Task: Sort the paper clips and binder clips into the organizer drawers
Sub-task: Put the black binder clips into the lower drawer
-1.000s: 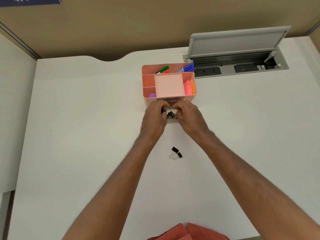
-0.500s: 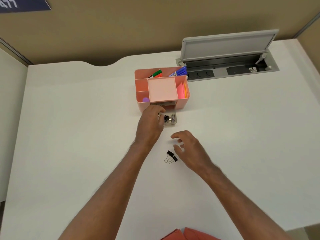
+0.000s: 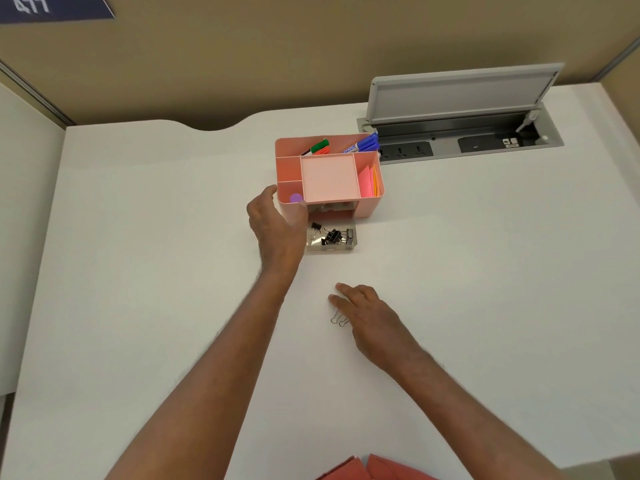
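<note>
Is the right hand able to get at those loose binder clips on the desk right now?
Probably yes. The right hand lies on the loose binder clips, only their wire handles showing past its fingers. Nothing blocks it. The left hand is away at the pink organizer.

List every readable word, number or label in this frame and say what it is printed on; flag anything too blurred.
"477": white digits on the dark blue sign on the partition wall, top left.
Blue marker in the pink organizer: white label with dark print, too blurred to read.
Small white stickers inside the desk socket box: too small to read.
Nothing else carries legible text.
</note>
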Tool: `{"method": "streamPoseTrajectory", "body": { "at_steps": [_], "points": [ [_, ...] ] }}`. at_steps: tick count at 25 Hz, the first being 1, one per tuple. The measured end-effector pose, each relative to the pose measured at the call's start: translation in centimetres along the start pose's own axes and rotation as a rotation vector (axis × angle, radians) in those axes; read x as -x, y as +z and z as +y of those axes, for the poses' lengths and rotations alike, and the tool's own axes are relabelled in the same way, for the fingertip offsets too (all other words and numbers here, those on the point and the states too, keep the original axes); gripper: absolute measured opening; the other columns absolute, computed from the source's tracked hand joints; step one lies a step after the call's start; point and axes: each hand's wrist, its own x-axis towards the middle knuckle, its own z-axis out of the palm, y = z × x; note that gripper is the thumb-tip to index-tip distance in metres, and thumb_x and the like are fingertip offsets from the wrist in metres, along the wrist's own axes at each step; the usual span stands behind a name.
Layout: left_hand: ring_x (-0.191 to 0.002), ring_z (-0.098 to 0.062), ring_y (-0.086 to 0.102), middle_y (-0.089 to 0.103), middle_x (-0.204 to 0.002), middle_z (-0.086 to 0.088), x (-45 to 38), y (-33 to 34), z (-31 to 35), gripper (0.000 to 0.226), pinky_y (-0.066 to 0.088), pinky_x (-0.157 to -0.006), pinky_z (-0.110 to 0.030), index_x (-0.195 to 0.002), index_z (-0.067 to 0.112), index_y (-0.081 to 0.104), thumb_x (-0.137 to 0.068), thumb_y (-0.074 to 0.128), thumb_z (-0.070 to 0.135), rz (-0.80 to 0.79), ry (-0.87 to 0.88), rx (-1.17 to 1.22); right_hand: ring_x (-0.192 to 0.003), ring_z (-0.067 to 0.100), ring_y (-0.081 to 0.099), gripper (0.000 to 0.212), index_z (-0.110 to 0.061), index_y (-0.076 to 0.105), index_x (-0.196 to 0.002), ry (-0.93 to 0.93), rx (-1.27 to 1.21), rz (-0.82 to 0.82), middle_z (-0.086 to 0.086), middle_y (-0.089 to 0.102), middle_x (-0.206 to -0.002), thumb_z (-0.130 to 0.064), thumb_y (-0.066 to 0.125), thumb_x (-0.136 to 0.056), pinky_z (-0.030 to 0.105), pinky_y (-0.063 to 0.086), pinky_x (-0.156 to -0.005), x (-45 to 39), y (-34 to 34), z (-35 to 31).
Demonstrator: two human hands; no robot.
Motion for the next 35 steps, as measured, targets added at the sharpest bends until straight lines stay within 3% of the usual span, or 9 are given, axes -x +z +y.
{"method": "streamPoseTrajectory", "body": {
  "at_steps": [3,7,10,12,14,19,24,31,35],
  "points": [
    [-0.129,-0.022,0.05,0.044,-0.141,0.001,-1.1,0.1,-0.3,0.049,0.049,-0.103,-0.039,-0.141,0.028,0.046,-0.096,0.062,0.038,-0.017,-0.076,0.101,-0.128,0.018,0.042,0.066,-0.024,0.047,-0.146,0.015,-0.036,0.036,-0.009,0.043,-0.148,0.008,0.048,-0.088,0.037,0.058,-0.073,-0.1,0.0,0.2],
    [-0.115,-0.019,0.062,0.059,-0.131,0.005,-1.7,0.1,-0.7,0.043,0.055,-0.098,-0.044,-0.133,0.032,0.054,-0.092,0.064,0.036,-0.038,-0.176,0.255,-0.107,0.018,0.052,0.054,-0.021,0.051,-0.136,0.042,-0.13,0.039,-0.006,0.046,-0.128,0.003,0.051,-0.088,0.039,0.056,-0.074,-0.2,-0.1,0.2],
    [-0.118,-0.017,0.062,0.062,-0.132,0.0,-1.6,0.3,-0.5,0.039,0.056,-0.093,-0.035,-0.131,0.028,0.056,-0.094,0.068,0.024,-0.064,-0.316,0.502,-0.086,0.018,0.057,0.046,-0.024,0.053,-0.123,0.111,-0.325,0.051,-0.01,0.044,-0.117,0.001,0.056,-0.085,0.037,0.055,-0.069,-0.3,-0.5,0.0],
    [-0.11,-0.013,0.065,0.063,-0.132,-0.004,-1.6,0.3,-0.1,0.037,0.054,-0.084,-0.028,-0.128,0.024,0.056,-0.095,0.067,0.014,-0.062,-0.383,0.627,-0.079,0.015,0.057,0.04,-0.027,0.053,-0.115,0.165,-0.439,0.047,-0.012,0.044,-0.107,-0.001,0.057,-0.085,0.035,0.055,-0.07,-0.5,-1.0,0.0],
    [-0.104,-0.012,0.065,0.064,-0.132,-0.005,-1.7,0.4,-0.2,0.036,0.053,-0.081,-0.027,-0.127,0.023,0.056,-0.095,0.066,0.011,-0.053,-0.388,0.648,-0.08,0.012,0.055,0.033,-0.027,0.053,-0.107,0.191,-0.457,0.032,-0.012,0.047,-0.1,-0.003,0.055,-0.085,0.035,0.054,-0.073,-0.8,-1.3,0.0],
    [-0.114,-0.017,0.064,0.065,-0.131,-0.005,-1.8,0.7,-0.5,0.037,0.052,-0.082,-0.027,-0.128,0.023,0.056,-0.094,0.068,0.014,-0.054,-0.382,0.656,-0.078,0.013,0.052,0.021,-0.023,0.058,-0.104,0.173,-0.318,0.069,-0.01,0.05,-0.095,-0.009,0.055,-0.088,0.03,0.05,-0.07,-1.3,-1.6,0.0],
    [-0.12,-0.02,0.064,0.067,-0.128,-0.004,-2.2,1.1,-1.2,0.038,0.053,-0.094,-0.031,-0.125,0.026,0.058,-0.091,0.07,0.016,-0.052,-0.368,0.648,-0.079,0.011,0.056,0.015,-0.023,0.061,-0.095,0.211,-0.362,0.113,-0.011,0.056,-0.092,-0.011,0.056,-0.088,0.033,0.052,-0.072,-2.1,-2.0,0.2],
    [-0.121,-0.023,0.065,0.07,-0.125,-0.004,-2.5,1.5,-1.9,0.037,0.055,-0.096,-0.031,-0.119,0.029,0.06,-0.086,0.072,0.017,-0.038,-0.339,0.689,-0.08,0.004,0.06,0.013,-0.023,0.066,-0.095,0.238,-0.48,0.345,-0.009,0.059,-0.095,-0.012,0.06,-0.09,0.022,0.051,-0.073,-6.0,-6.2,0.0],
    [-0.12,-0.022,0.065,0.069,-0.126,-0.003,-2.5,1.7,-1.9,0.044,0.055,-0.094,-0.031,-0.119,0.03,0.061,-0.077,0.074,0.024,-0.026,-0.345,0.696,-0.088,0.011,0.062,0.015,-0.023,0.068,-0.103,0.221,-0.379,0.404,-0.006,0.064,-0.103,-0.014,0.061,-0.093,0.03,0.053,-0.075,-9.5,-7.8,0.4]
  ]
}}
